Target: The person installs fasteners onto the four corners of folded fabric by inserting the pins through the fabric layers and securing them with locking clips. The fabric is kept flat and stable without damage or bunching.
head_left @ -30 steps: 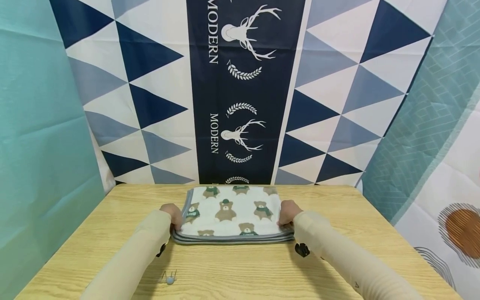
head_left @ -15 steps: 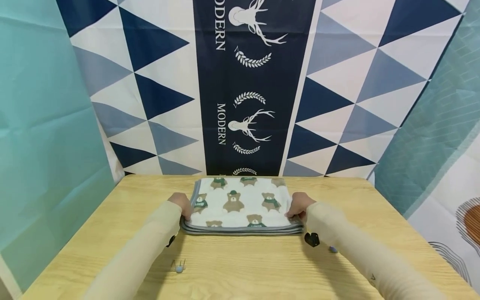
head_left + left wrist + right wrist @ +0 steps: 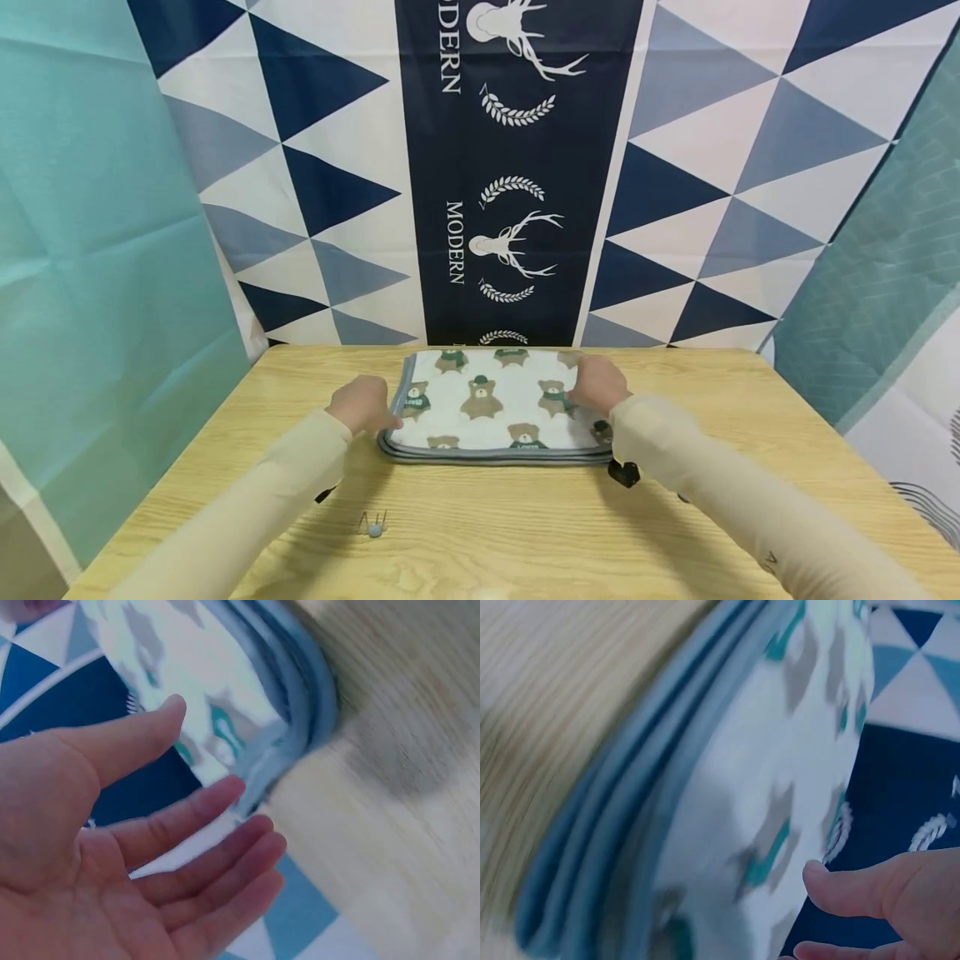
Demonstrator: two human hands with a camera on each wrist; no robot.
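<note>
A folded white blanket with brown bears and grey-blue edging lies on the wooden table near its back edge. Beside its left end is my left hand. In the left wrist view that hand has its thumb and loosely bent fingers spread apart, holding nothing, close to the stacked corner. My right hand is over the right end of the blanket. The right wrist view shows its extended thumb and part of a finger beside the blanket, apparently not gripping it; the other fingers are out of frame.
A small pale-blue round thing with thin dark prongs sits on the table before the blanket. Another small bluish thing is partly hidden by the right sleeve. Patterned cloth hangs behind the table, with teal cloth at the left.
Both hands held the ends of the folded blanket; they have now let go. The left hand has drawn off to the left, the right has risen. The head view has shifted slightly.
</note>
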